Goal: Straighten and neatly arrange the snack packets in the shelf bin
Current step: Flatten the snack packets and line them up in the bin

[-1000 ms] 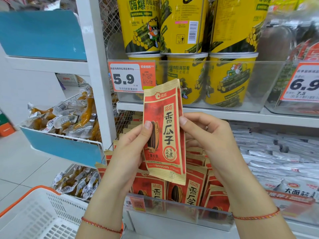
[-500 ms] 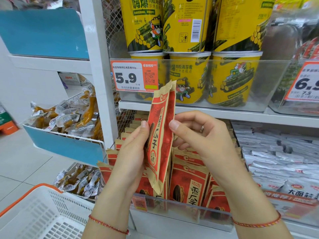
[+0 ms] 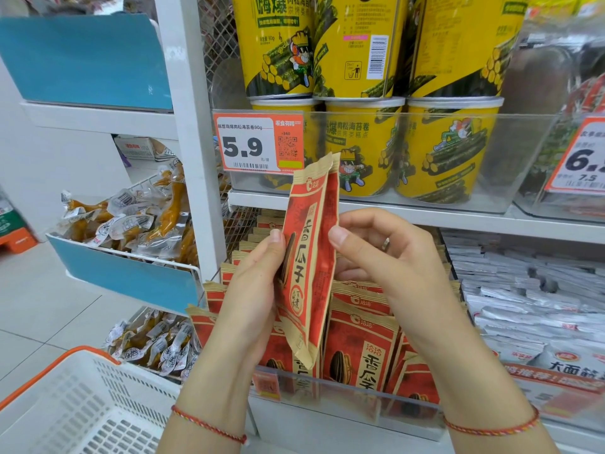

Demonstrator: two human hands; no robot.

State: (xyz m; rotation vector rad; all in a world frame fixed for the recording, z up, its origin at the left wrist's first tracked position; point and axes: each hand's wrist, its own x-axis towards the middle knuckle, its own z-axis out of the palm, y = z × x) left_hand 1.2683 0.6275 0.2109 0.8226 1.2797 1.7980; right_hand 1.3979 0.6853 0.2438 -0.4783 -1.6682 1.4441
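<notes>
The left hand [image 3: 252, 290] is pinching a red sunflower-seed packet [image 3: 309, 257] by its left edge, and the right hand [image 3: 386, 257] is gripping its right edge, holding it upright above the clear shelf bin [image 3: 343, 396], likely to square it before slotting it in. Below it, the other red packets [image 3: 360, 342] are standing in rows, some leaning unevenly.

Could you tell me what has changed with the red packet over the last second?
The red packet, first facing the camera, has turned edge-on to the right. The left hand and right hand keep pinching its sides. The packets in the bin stayed put.
</notes>
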